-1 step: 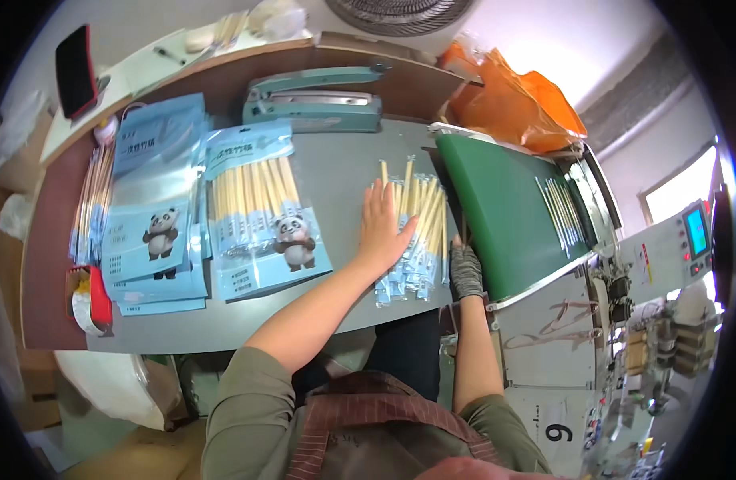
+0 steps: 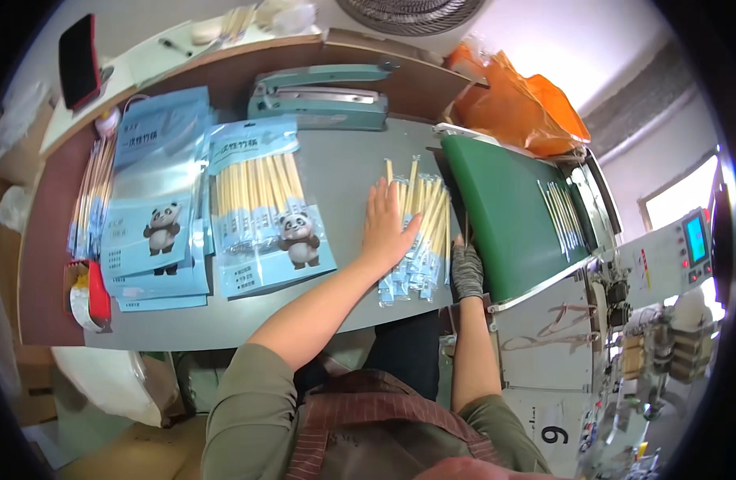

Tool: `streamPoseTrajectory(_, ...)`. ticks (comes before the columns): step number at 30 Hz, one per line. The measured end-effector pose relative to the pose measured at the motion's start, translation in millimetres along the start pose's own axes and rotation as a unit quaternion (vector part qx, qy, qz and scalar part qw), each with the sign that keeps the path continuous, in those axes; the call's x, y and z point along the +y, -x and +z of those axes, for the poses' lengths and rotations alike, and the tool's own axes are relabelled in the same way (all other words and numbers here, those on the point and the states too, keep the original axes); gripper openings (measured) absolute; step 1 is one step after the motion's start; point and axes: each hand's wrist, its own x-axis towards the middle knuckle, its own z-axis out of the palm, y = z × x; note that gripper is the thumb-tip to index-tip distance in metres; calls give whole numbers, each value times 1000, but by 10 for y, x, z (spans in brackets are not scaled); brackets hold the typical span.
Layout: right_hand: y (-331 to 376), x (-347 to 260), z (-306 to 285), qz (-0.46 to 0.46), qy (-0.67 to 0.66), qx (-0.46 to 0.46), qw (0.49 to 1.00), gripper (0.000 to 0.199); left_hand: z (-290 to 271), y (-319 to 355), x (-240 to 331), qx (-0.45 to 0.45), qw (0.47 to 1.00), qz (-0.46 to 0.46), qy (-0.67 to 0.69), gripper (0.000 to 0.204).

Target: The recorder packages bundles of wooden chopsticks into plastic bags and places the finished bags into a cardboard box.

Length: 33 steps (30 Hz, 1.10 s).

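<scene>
My left hand (image 2: 390, 234) lies with fingers stretched out on the left part of a pile of chopsticks (image 2: 422, 240). These are pale wooden chopsticks in clear and blue wrappers, nearly parallel, a few sticking out at the far end. My right hand (image 2: 467, 270), in a grey striped glove with a bare fingertip showing, stands on edge along the pile's right side. It sits in the narrow gap beside the green conveyor belt (image 2: 496, 216); its fingers look straight but are partly shaded. To the left lies a clear and blue panda-print bag (image 2: 241, 276) filled with wrapped chopsticks.
Flat blue panda bags (image 2: 156, 244) are stacked further left, beside upright chopsticks (image 2: 92, 196) and a red tape holder (image 2: 98, 294). A teal bag sealer (image 2: 320, 108) stands at the back. More wrapped chopsticks (image 2: 561, 218) rest on the belt, near an orange bag (image 2: 528, 112).
The whole view has shifted slightly. Both hands keep the same places against the chopstick pile.
</scene>
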Motion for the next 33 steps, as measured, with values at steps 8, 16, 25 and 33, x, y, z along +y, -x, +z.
streamPoseTrajectory(8, -320, -334, 557, -250, -30, 35, 967, 62, -107, -10, -49, 57, 997, -37, 38, 76)
streamPoseTrajectory(16, -365, 30, 252, -95, 113, 134, 980, 74, -156, -161, -191, 106, 991, -79, -36, 77)
streamPoseTrajectory(25, -60, -396, 637, -364, 34, 61, 929, 51, -149, -150, -220, 80, 994, -37, -60, 74)
streamPoseTrajectory(33, 235, -377, -575, -342, 171, 215, 899, 57, -120, -118, -499, 101, 991, 4, -84, 71)
